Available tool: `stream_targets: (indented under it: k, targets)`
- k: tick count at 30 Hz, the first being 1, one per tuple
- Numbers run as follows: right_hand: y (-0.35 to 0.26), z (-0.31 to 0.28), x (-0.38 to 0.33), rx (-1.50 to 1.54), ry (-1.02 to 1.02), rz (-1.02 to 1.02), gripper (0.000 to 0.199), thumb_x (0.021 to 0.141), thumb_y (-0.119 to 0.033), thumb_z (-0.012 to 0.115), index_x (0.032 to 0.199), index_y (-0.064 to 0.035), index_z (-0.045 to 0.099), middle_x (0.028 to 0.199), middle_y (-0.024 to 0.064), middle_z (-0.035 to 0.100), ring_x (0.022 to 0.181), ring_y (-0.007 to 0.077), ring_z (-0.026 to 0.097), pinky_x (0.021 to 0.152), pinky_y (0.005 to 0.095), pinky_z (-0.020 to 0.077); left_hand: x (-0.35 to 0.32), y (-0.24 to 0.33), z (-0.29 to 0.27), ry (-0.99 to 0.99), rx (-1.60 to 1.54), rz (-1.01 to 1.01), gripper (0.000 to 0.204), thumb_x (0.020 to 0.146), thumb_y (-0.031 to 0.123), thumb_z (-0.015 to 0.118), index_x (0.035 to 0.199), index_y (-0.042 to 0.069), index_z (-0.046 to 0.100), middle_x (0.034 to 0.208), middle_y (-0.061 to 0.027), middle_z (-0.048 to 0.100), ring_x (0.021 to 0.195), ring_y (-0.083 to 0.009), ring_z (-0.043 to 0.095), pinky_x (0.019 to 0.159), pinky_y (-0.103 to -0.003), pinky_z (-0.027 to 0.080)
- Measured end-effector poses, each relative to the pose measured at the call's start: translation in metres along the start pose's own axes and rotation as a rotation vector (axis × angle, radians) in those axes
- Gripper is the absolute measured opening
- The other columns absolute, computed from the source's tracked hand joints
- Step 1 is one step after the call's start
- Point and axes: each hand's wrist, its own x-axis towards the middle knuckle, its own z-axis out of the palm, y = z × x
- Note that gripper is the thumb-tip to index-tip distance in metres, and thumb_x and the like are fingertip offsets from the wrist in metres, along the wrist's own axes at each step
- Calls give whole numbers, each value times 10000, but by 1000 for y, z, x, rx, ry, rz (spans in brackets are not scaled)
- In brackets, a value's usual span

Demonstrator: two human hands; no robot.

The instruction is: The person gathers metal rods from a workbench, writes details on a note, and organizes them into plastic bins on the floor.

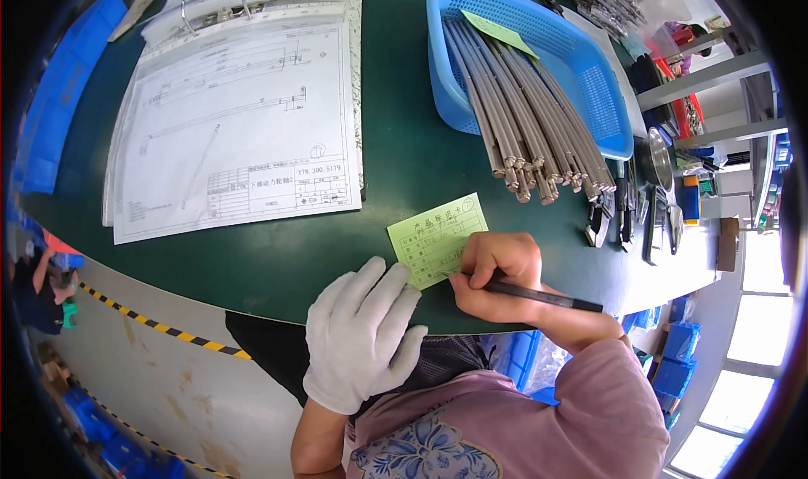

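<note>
A black pen (551, 295) is gripped in my bare right hand (503, 275), its tip against a green card (438, 236) with handwriting on it. The card lies tilted near the front edge of the dark green table. My left hand (360, 334) wears a white glove; its fingers stretch out, with the fingertips at the card's lower left corner. Beyond the card, a bundle of metal rods (526, 113) rests in a blue plastic basket (621, 134), the rod ends sticking out over the near rim. Another green card (498, 33) lies on the rods.
An open ring binder (240, 134) with technical drawings in a clear sleeve takes up the table's left. Calipers and other hand tools (624, 205) lie right of the basket. More metal parts (602, 3) sit at the far right. A blue bin (67, 92) stands at the left edge.
</note>
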Motion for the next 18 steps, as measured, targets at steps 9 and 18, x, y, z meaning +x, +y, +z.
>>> stream_targets:
  k: [9,18]
  targets:
    - [-8,-2,3,-18,-2,-49,290,609,45,667,557,-90,415,540,33,501,443,130,484,395,234,341,0,-1,-1,-28,6,-1,305,599,214,636,846,36,617,1044,-94,557,955,-269,520,726,-380,448]
    - [0,1,3,36,-46,43,267,611,35,643,536,-64,407,523,47,455,430,168,465,407,259,352,1,-1,0,-44,4,-5,305,607,209,636,859,40,613,1061,-90,551,962,-270,516,728,-385,446]
